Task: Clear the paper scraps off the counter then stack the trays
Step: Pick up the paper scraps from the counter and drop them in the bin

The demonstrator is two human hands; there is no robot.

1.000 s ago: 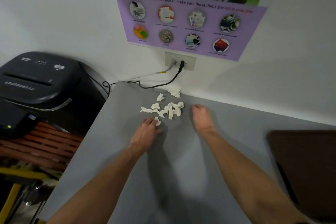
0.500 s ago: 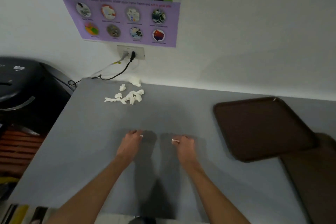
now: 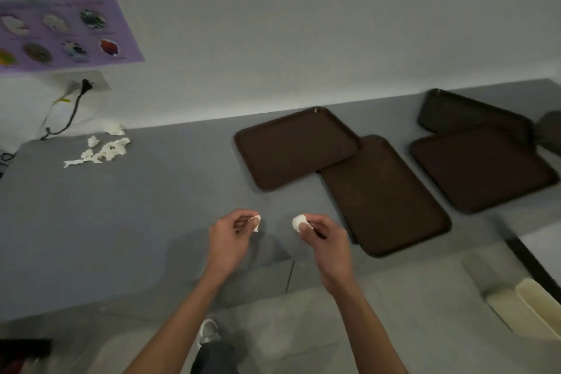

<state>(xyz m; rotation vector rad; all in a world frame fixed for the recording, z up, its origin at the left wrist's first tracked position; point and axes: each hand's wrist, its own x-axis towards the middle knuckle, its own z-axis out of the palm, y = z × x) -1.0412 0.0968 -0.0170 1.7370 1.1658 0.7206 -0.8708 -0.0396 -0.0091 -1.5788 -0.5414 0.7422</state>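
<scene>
My left hand [image 3: 232, 235] pinches a small white paper scrap [image 3: 255, 220] above the front of the grey counter [image 3: 136, 206]. My right hand [image 3: 323, 237] pinches another white scrap [image 3: 299, 222] beside it. A pile of white paper scraps [image 3: 103, 150] lies at the counter's back left by the wall. Several brown trays lie flat on the right: one [image 3: 294, 146] overlaps a second [image 3: 385, 197], and two more [image 3: 482, 170] [image 3: 467, 114] sit farther right.
A purple poster [image 3: 60, 30] hangs on the wall over a socket with a black plug [image 3: 85, 85]. The counter's front edge runs under my wrists, with grey floor below. A cream bin [image 3: 528, 307] stands at the lower right.
Both hands drew back from the scrap pile toward the counter's front, each now holding a scrap. The view swung right, bringing more trays into sight.
</scene>
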